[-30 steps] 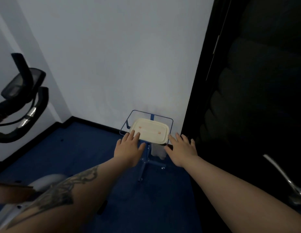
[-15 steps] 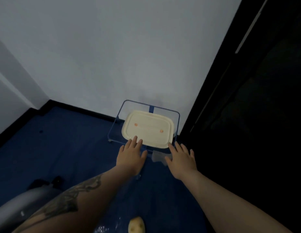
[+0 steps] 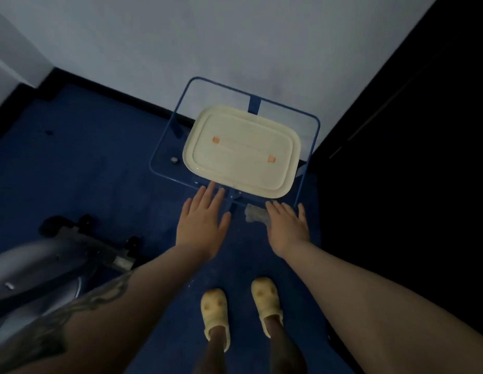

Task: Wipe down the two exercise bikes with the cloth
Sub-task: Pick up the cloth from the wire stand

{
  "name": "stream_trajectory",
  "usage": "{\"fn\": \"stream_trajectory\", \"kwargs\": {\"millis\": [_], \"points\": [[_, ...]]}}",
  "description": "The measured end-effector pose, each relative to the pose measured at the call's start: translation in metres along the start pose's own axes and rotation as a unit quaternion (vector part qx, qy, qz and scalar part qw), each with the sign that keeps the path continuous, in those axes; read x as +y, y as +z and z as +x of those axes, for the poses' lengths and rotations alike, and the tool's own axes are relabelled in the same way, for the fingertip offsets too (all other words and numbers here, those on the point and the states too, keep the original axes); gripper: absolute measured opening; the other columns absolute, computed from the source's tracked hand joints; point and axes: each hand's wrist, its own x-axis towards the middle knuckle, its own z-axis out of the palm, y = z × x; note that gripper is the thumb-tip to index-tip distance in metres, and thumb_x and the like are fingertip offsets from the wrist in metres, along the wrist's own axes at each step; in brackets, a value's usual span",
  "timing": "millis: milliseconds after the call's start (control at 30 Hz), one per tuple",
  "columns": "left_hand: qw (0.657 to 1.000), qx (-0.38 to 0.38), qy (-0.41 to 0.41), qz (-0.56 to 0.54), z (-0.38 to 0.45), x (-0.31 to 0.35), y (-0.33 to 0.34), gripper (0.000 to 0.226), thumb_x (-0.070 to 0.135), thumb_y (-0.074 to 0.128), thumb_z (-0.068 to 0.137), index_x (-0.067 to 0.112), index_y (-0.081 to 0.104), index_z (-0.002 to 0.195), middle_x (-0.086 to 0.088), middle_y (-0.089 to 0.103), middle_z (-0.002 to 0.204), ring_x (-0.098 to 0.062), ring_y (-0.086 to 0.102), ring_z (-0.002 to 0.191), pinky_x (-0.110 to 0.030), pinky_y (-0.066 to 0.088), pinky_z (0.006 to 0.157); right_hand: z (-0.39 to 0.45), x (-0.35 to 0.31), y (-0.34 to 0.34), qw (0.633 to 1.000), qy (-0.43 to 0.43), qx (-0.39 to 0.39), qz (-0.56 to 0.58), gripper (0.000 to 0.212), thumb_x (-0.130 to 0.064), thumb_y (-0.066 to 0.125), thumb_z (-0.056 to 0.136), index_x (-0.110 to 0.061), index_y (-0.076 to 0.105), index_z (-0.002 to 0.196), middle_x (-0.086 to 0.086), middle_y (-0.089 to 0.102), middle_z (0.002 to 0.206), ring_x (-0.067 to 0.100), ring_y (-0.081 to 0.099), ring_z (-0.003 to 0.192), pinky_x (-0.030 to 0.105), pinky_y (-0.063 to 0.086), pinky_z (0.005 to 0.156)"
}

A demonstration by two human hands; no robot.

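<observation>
A gray exercise bike (image 3: 43,268) stands on the blue floor (image 3: 94,163) at the bottom left, and no cloth shows. A small glass surface (image 3: 167,147) with a blue frame holds a cream tray (image 3: 241,152) near its right edge. The left hand (image 3: 201,225) and right hand (image 3: 287,226) are flat, fingers spread, empty, at its near edge.

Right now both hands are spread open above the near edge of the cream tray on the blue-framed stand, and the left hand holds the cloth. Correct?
Not quite. In the head view the left hand is empty, like the right hand; neither holds a cloth. The rest stands: both are spread open by the near edge of the cream tray on the blue-framed stand.
</observation>
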Motion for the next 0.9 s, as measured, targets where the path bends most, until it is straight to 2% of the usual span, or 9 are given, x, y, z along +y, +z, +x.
{"fn": "stream_trajectory", "kwargs": {"millis": [100,167,233,267,333,400,567,733,900], "points": [[0.999,-0.006,-0.035,-0.027,-0.004,-0.001,0.018,0.059,0.045,0.03,0.099,0.027,0.012,0.152,0.005,-0.002,0.162,-0.015,-0.003,0.149,-0.037,0.002,0.12,0.014,0.003,0.016,0.999,-0.018,0.024,0.019,0.054,-0.02,0.042,0.1,-0.02,0.021,0.151,-0.002,0.038,0.151,0.018,0.032,0.139,0.044,-0.001,0.12],[0.998,-0.002,-0.047,-0.048,-0.006,0.002,0.028,0.058,0.045,0.031,0.099,0.028,0.013,0.152,0.006,-0.002,0.162,-0.015,-0.003,0.149,-0.036,0.003,0.119,0.022,0.007,0.022,0.996,-0.023,0.075,0.052,0.038,-0.02,0.043,0.1,-0.021,0.044,0.138,0.0,0.062,0.125,0.02,0.054,0.115,0.037,0.018,0.117],[0.996,0.002,-0.058,-0.063,-0.009,0.004,0.034,0.057,0.044,0.032,0.099,0.028,0.014,0.152,0.006,-0.001,0.162,-0.015,-0.002,0.149,-0.036,0.003,0.119,0.025,0.011,0.024,0.99,-0.042,0.119,0.063,0.021,-0.017,0.047,0.098,-0.019,0.061,0.113,0.004,0.07,0.098,0.022,0.061,0.09,0.029,0.042,0.088],[0.995,0.0,-0.067,-0.069,-0.012,0.004,0.037,0.057,0.044,0.032,0.099,0.029,0.014,0.152,0.007,-0.001,0.162,-0.014,-0.002,0.149,-0.036,0.003,0.119,0.024,0.013,0.023,0.989,-0.052,0.123,0.064,0.016,-0.017,0.049,0.098,-0.017,0.064,0.102,0.005,0.07,0.091,0.021,0.061,0.081,0.029,0.043,0.072],[0.993,-0.009,-0.089,-0.078,-0.018,0.005,0.04,0.057,0.044,0.032,0.099,0.029,0.014,0.151,0.007,-0.001,0.162,-0.015,-0.003,0.149,-0.036,0.003,0.119,0.022,0.016,0.018,0.99,-0.064,0.113,0.063,0.015,-0.019,0.051,0.097,-0.013,0.064,0.093,0.005,0.068,0.086,0.02,0.061,0.075,0.031,0.044,0.06],[0.99,-0.009,-0.11,-0.093,-0.025,0.007,0.035,0.057,0.044,0.033,0.099,0.029,0.015,0.151,0.006,0.0,0.162,-0.015,-0.002,0.149,-0.037,0.004,0.12,0.017,0.018,0.008,0.988,-0.081,0.116,0.061,0.013,-0.018,0.052,0.096,-0.013,0.064,0.093,0.005,0.067,0.088,0.02,0.061,0.078,0.033,0.047,0.063],[0.981,0.022,-0.15,-0.122,-0.047,0.01,-0.005,0.058,0.043,0.037,0.099,0.028,0.018,0.151,0.005,0.002,0.162,-0.017,0.002,0.149,-0.038,0.008,0.118,-0.009,0.003,-0.034,0.968,-0.174,0.169,0.061,0.015,-0.019,0.05,0.098,-0.013,0.063,0.098,0.003,0.065,0.091,0.02,0.059,0.084,0.031,0.041,0.074],[0.96,0.083,-0.224,-0.148,-0.094,-0.002,-0.056,0.057,0.04,0.041,0.098,0.024,0.024,0.15,0.0,0.009,0.161,-0.021,0.01,0.148,-0.042,0.015,0.119,-0.052,-0.035,-0.073,0.93,-0.287,0.215,0.085,0.017,-0.023,0.056,0.095,-0.009,0.064,0.092,0.005,0.063,0.085,0.022,0.06,0.074,0.034,0.047,0.056],[0.927,0.15,-0.303,-0.161,-0.178,-0.015,-0.088,0.057,0.04,0.042,0.098,0.025,0.025,0.15,0.002,0.01,0.161,-0.019,0.011,0.148,-0.039,0.017,0.119,-0.095,-0.085,-0.091,0.902,-0.367,0.197,0.113,0.021,-0.027,0.054,0.097,-0.009,0.064,0.099,0.005,0.063,0.09,0.024,0.061,0.071,0.044,0.051,0.06]]}}
